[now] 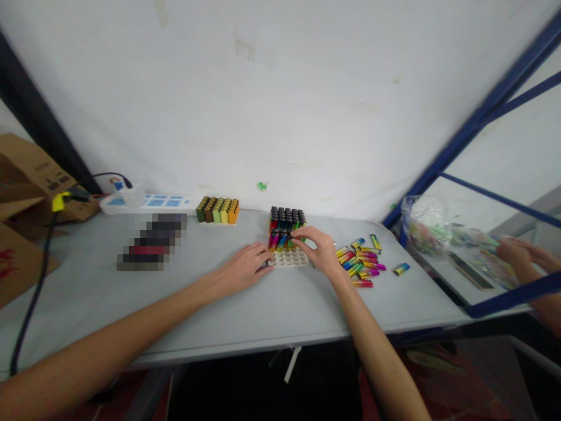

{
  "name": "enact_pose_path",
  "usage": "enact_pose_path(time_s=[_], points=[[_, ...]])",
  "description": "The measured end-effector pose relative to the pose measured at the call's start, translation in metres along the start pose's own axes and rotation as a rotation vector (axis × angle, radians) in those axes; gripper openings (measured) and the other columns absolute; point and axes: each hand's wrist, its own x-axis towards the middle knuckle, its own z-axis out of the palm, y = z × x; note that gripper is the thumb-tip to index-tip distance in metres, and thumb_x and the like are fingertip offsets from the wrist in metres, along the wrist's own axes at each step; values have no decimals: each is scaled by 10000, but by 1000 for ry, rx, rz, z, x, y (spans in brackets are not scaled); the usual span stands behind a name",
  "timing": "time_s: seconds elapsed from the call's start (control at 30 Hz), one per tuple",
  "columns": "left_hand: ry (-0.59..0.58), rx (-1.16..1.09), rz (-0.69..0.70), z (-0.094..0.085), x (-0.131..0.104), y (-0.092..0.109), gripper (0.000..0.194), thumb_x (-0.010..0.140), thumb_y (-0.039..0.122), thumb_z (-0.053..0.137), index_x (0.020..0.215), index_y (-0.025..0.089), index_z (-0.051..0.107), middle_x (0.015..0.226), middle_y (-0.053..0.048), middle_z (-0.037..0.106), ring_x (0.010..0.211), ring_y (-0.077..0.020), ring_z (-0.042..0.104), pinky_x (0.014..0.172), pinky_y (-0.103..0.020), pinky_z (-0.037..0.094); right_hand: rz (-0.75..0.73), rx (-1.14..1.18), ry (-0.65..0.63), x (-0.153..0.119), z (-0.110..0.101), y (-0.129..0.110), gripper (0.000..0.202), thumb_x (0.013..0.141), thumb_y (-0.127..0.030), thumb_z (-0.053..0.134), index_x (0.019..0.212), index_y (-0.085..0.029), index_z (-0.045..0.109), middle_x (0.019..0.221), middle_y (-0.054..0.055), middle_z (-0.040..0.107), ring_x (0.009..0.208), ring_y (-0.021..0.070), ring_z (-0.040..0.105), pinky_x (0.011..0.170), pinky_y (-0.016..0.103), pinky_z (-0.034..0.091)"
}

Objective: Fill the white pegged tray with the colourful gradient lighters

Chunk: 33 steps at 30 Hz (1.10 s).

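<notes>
A white tray with rows of holes (289, 260) lies on the table in front of me. Its far rows hold upright lighters with black tops and shiny multicoloured bodies (276, 240). My left hand (248, 268) grips the tray's left edge between thumb and fingers. At the tray's right side, my right hand (322, 250) pinches the black top of a lighter in the nearest filled row; the fingers partly hide it. Right behind stands another dense block of black-topped lighters (287, 216). Loose rainbow-coloured lighters (362, 260) lie in a heap to the right of my right hand.
Green-to-orange lighters (218, 210) stand in a block at the back left, near a white power strip (169, 202). Cardboard boxes (39, 181) are at far left. A blue metal frame (464, 128) borders the right side; beyond it show another person's hands (519, 254) and a clear plastic bag (427, 225).
</notes>
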Motion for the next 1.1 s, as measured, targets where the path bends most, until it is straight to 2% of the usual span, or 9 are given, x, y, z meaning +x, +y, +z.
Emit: enact_pose_path(time_s=[0.43,0.67,0.8,0.9,1.0,1.1], points=[[-2,-3,-5,-1,0,1,143,1002,259,590,1072,164,671,1061,-91,649,1016,-243,602,946,-392,509,120,94,-44,-1,-8,4,179,958,-333,660,1061,-218,750,1065,69,765,962,193,729,898,330,600],[-7,-11,-9,-2,-1,0,149,1004,263,584,1076,167,672,1059,-90,644,1020,-239,602,955,-388,509,83,-2,-113,2,-10,6,159,972,-294,646,1069,-227,753,1060,63,771,983,198,719,922,359,577],[-6,-4,-16,-1,-1,-1,143,1001,263,585,1068,170,671,1059,-92,649,1020,-245,599,949,-393,505,-29,-129,-75,2,-1,3,157,969,-270,650,1078,-237,758,1121,87,725,1050,221,653,966,418,547],[-9,4,-12,-2,-1,-1,144,1004,258,572,1067,169,665,1064,-92,647,1026,-246,593,953,-394,499,-37,-204,-59,0,1,1,200,972,-302,644,1129,-246,755,1230,115,620,1036,216,614,968,431,539],[-12,10,-18,-3,-1,-1,132,1003,248,563,1048,169,658,1067,-94,644,1027,-246,589,951,-396,499,5,-197,-41,-2,-8,2,253,1001,-333,594,1206,-257,723,1228,115,573,1029,203,614,958,404,542],[-4,10,-36,-4,-1,-1,123,1000,248,562,1019,169,654,1059,-96,642,1028,-248,589,958,-401,500,69,-196,46,-4,-24,8,281,1028,-342,534,1242,-245,688,1142,100,609,993,195,633,946,382,536]])
